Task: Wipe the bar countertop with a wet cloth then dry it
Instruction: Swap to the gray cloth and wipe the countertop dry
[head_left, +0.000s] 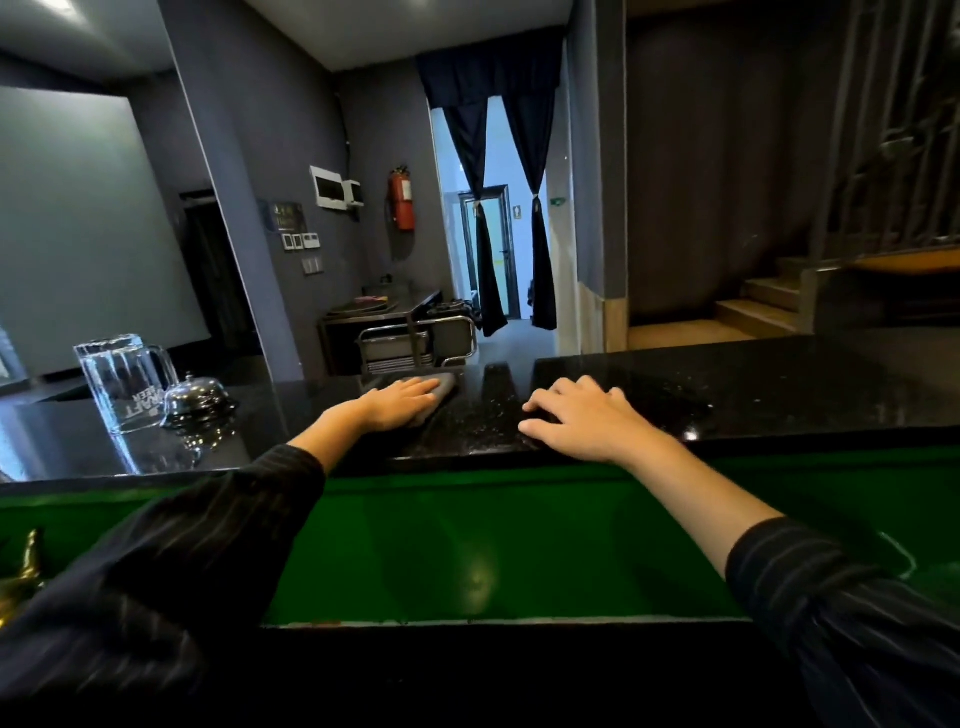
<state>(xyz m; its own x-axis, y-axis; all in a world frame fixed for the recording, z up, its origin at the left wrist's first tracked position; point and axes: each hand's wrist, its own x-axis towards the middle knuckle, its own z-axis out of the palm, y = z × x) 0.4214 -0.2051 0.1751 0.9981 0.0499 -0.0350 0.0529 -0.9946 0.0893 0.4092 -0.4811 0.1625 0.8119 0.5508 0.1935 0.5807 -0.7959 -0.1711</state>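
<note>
Black bar countertop (675, 384) is running across mid-frame. Left hand (400, 402), fingers flat, is pressing the grey cloth (441, 383) at centre; right hand (576, 418), fingers spread, holding nothing, is probably bracing. Glass mug (124, 382) and bell (196, 397) are sitting lower left, off the wiped patch.

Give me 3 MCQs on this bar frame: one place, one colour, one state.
1. The service bell sits:
A. right of the glass pitcher
B. on the stairs
C. under the right hand

2. The panel below the black countertop is:
A. red
B. green
C. white

3. The left hand is:
A. lifted clear
B. gripping the pitcher
C. flat on the grey cloth

Key: A, bell stands just right of the pitcher; B, panel shows green; C, palm presses the cloth while the right hand rests bare.
</note>
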